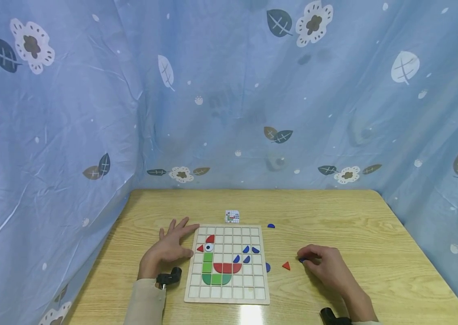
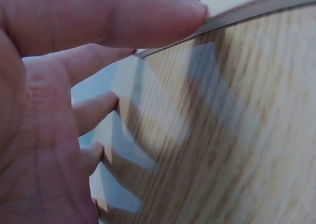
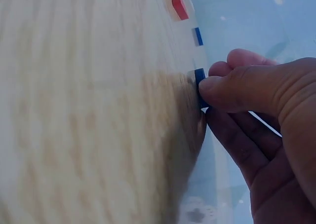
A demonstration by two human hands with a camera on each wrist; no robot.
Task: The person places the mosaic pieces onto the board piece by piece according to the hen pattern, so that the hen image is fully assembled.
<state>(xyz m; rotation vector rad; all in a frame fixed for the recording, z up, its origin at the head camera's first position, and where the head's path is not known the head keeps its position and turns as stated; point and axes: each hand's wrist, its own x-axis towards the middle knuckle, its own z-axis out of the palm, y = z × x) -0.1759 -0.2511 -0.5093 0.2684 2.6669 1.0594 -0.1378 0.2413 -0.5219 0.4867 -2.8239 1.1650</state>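
A square wooden grid board (image 1: 226, 300) lies on the table, bearing a bird picture of red, green and blue pieces with a white eye piece (image 1: 209, 247). Spread along its left edge, my left hand (image 1: 170, 246) touches the rim with thumb and index finger. To the right of the board, my right hand (image 1: 328, 264) pinches a small blue semicircular piece (image 3: 200, 86) between thumb and fingers, at the tabletop. A loose red triangle (image 1: 286, 266) lies between that hand and the board.
One blue half-circle (image 1: 267, 267) lies against the board's right edge, another blue half-circle (image 1: 271, 225) beyond its upper right corner. A small picture card (image 1: 232, 216) sits behind the board. Blue patterned curtains (image 1: 229, 113) hang around the wooden table (image 1: 334, 212).
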